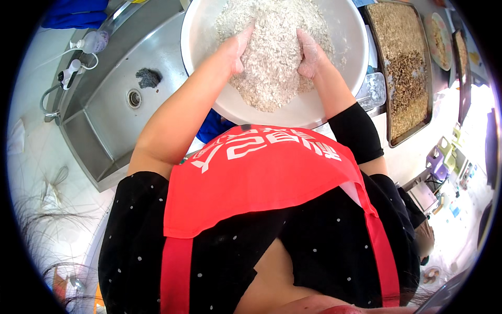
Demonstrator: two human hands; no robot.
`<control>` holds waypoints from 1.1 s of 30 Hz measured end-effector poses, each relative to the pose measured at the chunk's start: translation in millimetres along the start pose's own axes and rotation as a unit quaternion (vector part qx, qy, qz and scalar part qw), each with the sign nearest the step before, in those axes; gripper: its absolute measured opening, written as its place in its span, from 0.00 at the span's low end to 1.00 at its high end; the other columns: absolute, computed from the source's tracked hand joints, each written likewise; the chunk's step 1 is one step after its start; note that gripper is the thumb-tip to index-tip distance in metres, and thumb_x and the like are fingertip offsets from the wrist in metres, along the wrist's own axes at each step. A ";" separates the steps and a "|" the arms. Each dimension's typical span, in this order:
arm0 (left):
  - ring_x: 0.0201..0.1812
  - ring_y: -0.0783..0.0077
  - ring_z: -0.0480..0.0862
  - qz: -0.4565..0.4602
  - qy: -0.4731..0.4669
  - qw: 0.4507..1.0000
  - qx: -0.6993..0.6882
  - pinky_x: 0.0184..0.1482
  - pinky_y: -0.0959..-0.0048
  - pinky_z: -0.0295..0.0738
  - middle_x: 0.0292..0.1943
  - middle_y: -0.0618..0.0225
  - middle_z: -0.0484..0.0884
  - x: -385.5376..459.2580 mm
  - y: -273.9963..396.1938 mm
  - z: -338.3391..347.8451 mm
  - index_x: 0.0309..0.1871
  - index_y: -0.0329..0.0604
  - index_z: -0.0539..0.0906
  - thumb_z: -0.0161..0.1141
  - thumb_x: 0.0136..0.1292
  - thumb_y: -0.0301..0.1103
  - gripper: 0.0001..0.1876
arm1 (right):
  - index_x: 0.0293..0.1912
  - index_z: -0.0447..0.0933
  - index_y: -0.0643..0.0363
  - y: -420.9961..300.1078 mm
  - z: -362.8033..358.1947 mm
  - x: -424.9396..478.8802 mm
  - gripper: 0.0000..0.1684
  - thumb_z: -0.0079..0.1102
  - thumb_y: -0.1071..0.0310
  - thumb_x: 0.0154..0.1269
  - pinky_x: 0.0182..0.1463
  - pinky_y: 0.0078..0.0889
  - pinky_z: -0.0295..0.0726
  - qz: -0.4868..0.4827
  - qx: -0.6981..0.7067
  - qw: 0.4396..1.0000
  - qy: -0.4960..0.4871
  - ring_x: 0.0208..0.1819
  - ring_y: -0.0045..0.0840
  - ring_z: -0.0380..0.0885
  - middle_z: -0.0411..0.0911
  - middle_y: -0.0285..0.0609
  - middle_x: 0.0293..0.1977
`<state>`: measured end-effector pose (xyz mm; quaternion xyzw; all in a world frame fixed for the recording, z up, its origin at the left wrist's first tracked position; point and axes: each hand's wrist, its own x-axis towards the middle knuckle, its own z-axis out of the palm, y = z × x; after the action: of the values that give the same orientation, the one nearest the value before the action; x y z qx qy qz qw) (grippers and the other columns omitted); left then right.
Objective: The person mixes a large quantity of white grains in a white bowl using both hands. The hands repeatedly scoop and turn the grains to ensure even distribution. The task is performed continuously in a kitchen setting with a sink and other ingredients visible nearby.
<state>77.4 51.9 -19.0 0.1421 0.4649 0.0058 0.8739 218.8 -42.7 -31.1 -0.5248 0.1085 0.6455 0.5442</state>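
Note:
In front of me a large white basin (pixel 235 103) holds a heap of pale, floury rolled oats (pixel 272 66). My left hand (pixel 240 49) enters from the left side of the picture and is sunk in the heap, its fingers largely buried. Opposite it, my right hand (pixel 310 54) reaches into the other side of the same heap, thumb side showing and fingertips covered. A ridge of flakes lies between the two hands. Flour dusts both hands. Whether the hidden fingers close on any flakes cannot be told.
Left of the basin is a steel sink (pixel 113 102) with a dark scouring pad (pixel 149 77) and a faucet (pixel 70 74). On the right stand a baking tray (pixel 430 98) of oats and chopped brown pieces, a clear plastic container (pixel 372 91) and a plate (pixel 433 27) of food.

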 end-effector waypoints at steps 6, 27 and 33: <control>0.42 0.61 0.83 0.007 -0.011 0.997 0.070 0.45 0.59 0.79 0.46 0.54 0.80 0.7 -9.6 -9.1 0.50 0.35 0.76 0.47 0.65 0.38 0.17 | 0.51 0.71 0.65 -0.5 -3.4 -15.9 0.20 0.46 0.60 0.67 0.44 0.38 0.81 0.044 -0.100 0.994 -0.032 0.42 0.31 0.80 0.77 0.45 0.44; 0.58 0.57 0.69 0.164 0.178 0.934 0.261 0.59 0.63 0.60 0.59 0.47 0.68 -46.9 -27.4 -25.8 0.64 0.35 0.62 0.63 0.52 0.34 0.36 | 0.47 0.79 0.51 -2.0 -4.8 -36.9 0.18 0.59 0.68 0.54 0.44 0.29 0.75 -0.361 -0.584 0.724 0.058 0.37 0.32 0.78 0.78 0.46 0.39; 0.55 0.62 0.70 0.152 0.188 0.942 0.231 0.58 0.68 0.61 0.53 0.52 0.73 -50.6 -28.6 -25.5 0.57 0.36 0.71 0.61 0.55 0.32 0.25 | 0.38 0.81 0.54 11.1 15.8 13.9 0.10 0.59 0.63 0.56 0.40 0.29 0.76 -0.410 -0.718 0.558 0.069 0.34 0.31 0.78 0.79 0.44 0.34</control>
<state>24.4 23.5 1.4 0.4053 0.5823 0.0575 0.7024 202.9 -27.6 -40.3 -0.7727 -0.5806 0.1789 0.1840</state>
